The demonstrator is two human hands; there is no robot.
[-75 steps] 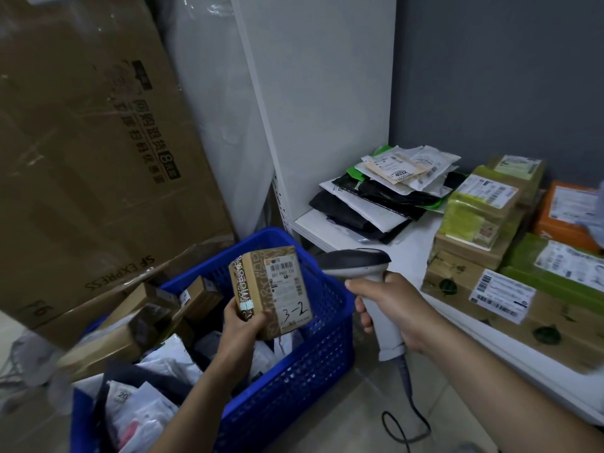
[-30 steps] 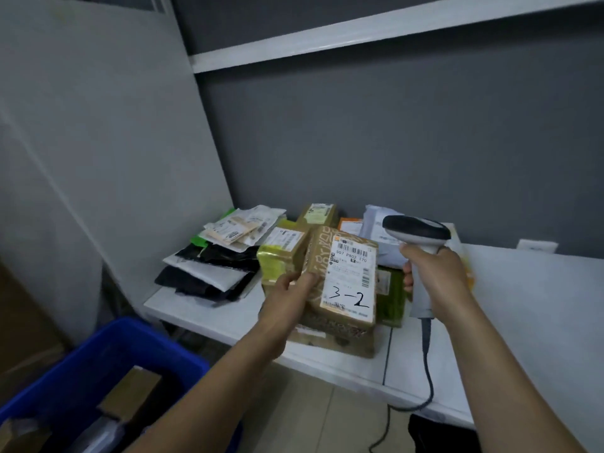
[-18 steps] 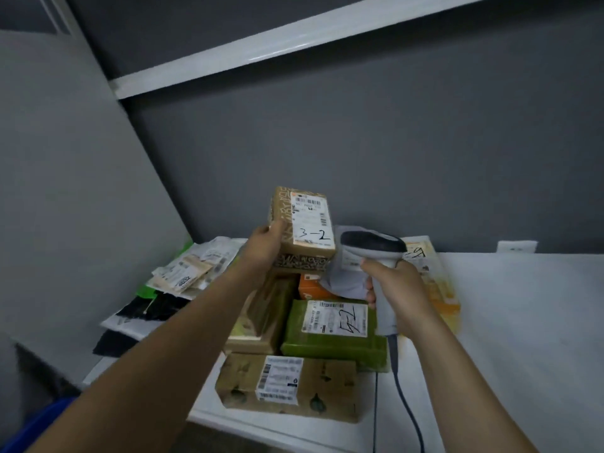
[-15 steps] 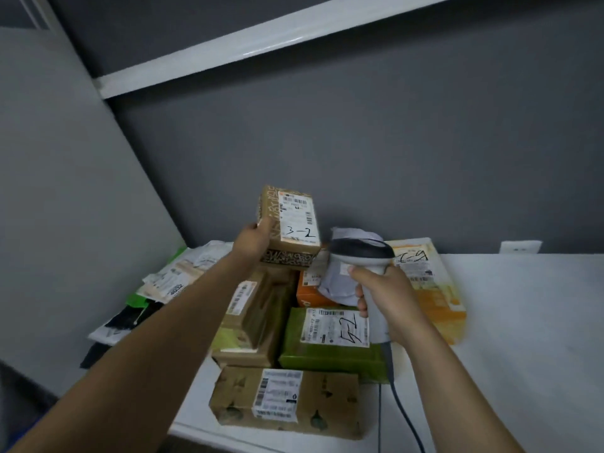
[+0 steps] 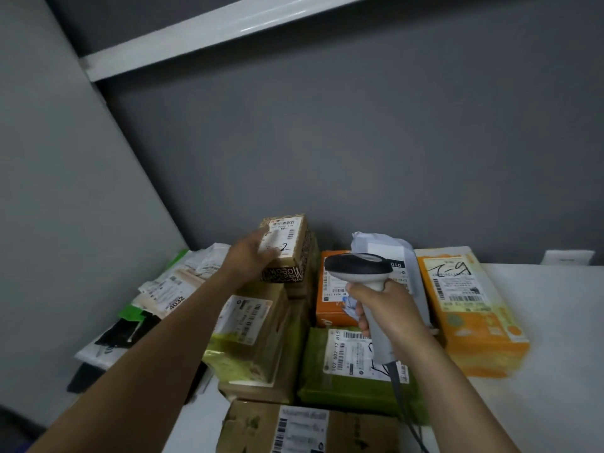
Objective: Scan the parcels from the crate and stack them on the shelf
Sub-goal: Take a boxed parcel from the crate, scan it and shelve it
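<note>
The small brown patterned parcel [image 5: 295,253] marked "3-2" lies flat, label up, on top of the stacked boxes at the back of the white shelf [image 5: 549,403]. My left hand [image 5: 251,256] rests on its top, fingers laid straight across the label. My right hand [image 5: 389,308] grips the handle of the grey barcode scanner [image 5: 356,268], held over the parcels just right of the small one; its cable hangs down toward the shelf's front edge. The crate is out of view.
Around the stack lie a yellow-green taped box [image 5: 251,335], a green parcel [image 5: 346,380], an orange parcel [image 5: 333,308], a white wrapped parcel [image 5: 382,246], a yellow-orange box [image 5: 470,308] and a brown box [image 5: 294,429] in front. Flat mailers [image 5: 163,289] pile at the left. An upper shelf board [image 5: 228,24] runs overhead.
My left hand carried the "3-2" parcel from the crate to the shelf, lowered it onto the back stack, and now lies flat on its top. The scanner came along in my right hand.
</note>
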